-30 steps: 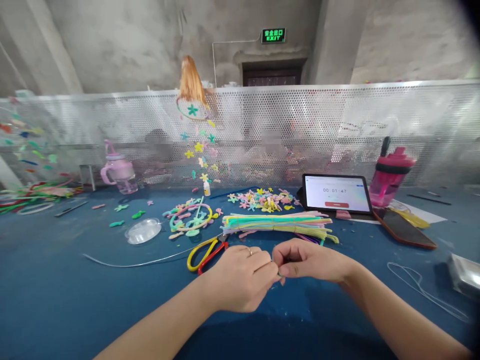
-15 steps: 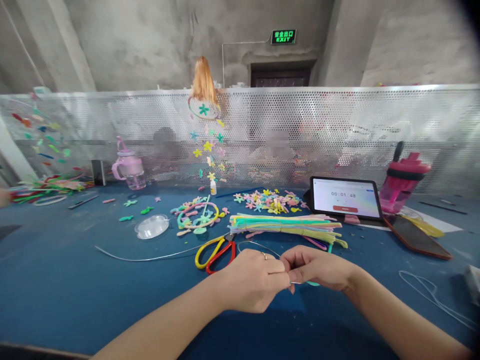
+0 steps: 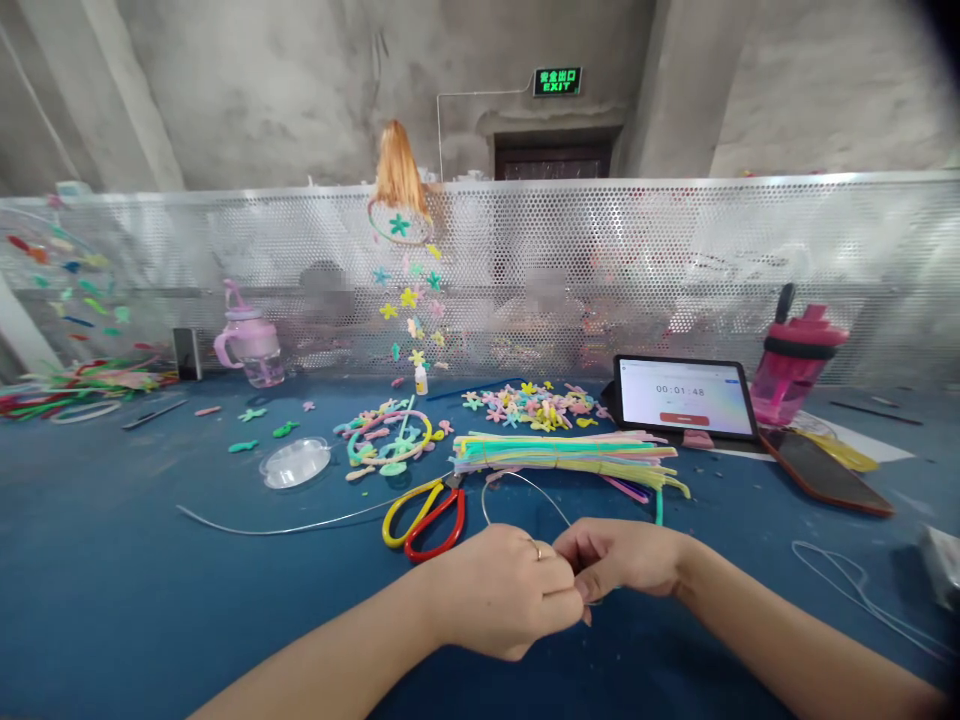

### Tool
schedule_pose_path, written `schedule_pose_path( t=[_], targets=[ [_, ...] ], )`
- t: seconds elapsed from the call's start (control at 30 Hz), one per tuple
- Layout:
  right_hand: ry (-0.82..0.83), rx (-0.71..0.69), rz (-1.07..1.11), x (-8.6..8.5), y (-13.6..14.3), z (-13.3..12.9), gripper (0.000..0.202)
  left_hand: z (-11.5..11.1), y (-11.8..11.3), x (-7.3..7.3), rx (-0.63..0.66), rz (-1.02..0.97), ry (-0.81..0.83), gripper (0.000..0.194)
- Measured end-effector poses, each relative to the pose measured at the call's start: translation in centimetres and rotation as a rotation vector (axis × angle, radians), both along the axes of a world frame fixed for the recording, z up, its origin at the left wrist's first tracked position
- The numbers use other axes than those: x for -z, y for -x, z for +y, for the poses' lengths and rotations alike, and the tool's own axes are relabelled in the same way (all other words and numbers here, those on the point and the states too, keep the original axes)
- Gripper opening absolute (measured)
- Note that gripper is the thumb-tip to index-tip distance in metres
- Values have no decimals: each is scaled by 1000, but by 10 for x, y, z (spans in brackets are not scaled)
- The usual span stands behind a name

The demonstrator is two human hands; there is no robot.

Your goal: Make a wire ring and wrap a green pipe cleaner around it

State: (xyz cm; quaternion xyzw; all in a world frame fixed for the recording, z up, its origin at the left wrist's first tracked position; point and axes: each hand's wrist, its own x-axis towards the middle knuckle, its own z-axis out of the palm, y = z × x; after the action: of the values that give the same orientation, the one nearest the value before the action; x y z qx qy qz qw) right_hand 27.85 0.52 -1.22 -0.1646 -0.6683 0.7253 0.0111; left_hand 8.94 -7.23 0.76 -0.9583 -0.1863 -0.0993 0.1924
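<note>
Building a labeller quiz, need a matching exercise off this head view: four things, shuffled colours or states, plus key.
Things:
1. scissors
2. bundle of fuzzy stems
3. tablet
4. left hand

Colours or states:
A. propped up, screen lit and reading 00:01:48
B. fingers curled, a ring on one of them
C. one yellow handle, one red
D. many pastel strands lying side by side, just beyond the hands

Pairs: 1-C, 2-D, 3-A, 4-B

Head-worn view, forward and down
</note>
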Motion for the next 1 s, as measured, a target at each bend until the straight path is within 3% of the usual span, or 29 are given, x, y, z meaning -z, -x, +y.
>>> schedule_pose_path(
  t=[0.17,0.3,0.4,0.67,1.0],
  targets=[
    [-47,13,6,-1,-3,0,31,2,-2,1,2,-33,1,5],
    [-240,70,57,-12,-9,-4,29,3,-3,-3,-53,-99,-15,4],
    [-382,84,82,-20,-13,-7,27,2,-4,-6,-127,-145,-22,14],
    [-483,201,97,-30,-17,-14,19,8,-1,-11,-217,-352,68,23],
    [-687,336,119,-29,-14,-20,11,12,-1,-9,-237,-402,148,26]
  ],
)
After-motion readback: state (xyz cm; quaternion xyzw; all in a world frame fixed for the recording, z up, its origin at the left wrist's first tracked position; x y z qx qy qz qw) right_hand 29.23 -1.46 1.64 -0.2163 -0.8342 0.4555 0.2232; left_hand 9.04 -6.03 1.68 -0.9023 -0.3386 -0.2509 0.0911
